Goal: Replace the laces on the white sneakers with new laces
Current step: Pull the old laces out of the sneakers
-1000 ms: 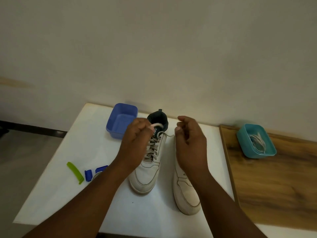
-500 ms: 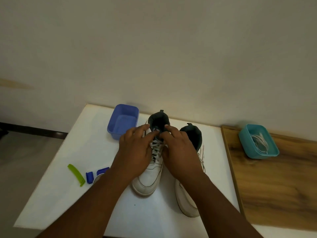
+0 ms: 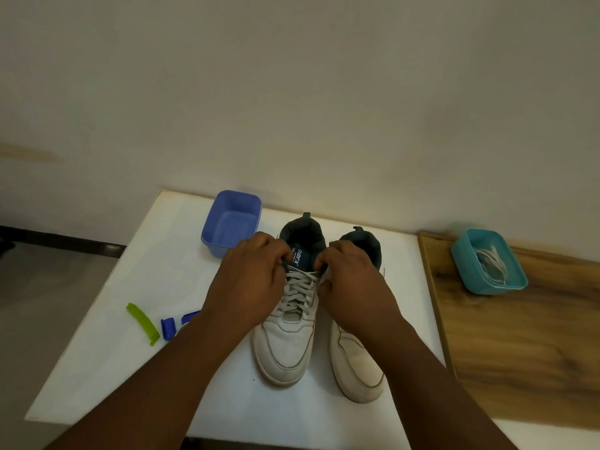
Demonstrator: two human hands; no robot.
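Two white sneakers stand side by side on the white table (image 3: 130,319), toes toward me. The left sneaker (image 3: 285,345) carries a grey lace (image 3: 300,289) crossed through its eyelets. The right sneaker (image 3: 357,365) shows no lace. My left hand (image 3: 253,280) grips the left side of the laced sneaker's collar at the top eyelets, fingers curled. My right hand (image 3: 350,280) pinches the lace at the right top eyelet. The lace ends are hidden under my fingers. White laces (image 3: 492,259) lie in a teal tub (image 3: 487,284) at the right.
A blue tub (image 3: 232,222) stands at the table's back, left of the sneakers. A green clip (image 3: 143,323) and blue clips (image 3: 168,328) lie at the left by my forearm. The teal tub sits on a wooden surface (image 3: 526,352) at the right. A wall rises behind.
My hands came down from holding the lace ends apart above the shoe and closed in on the top eyelets of the left sneaker. The right sneaker's collar has come into sight.
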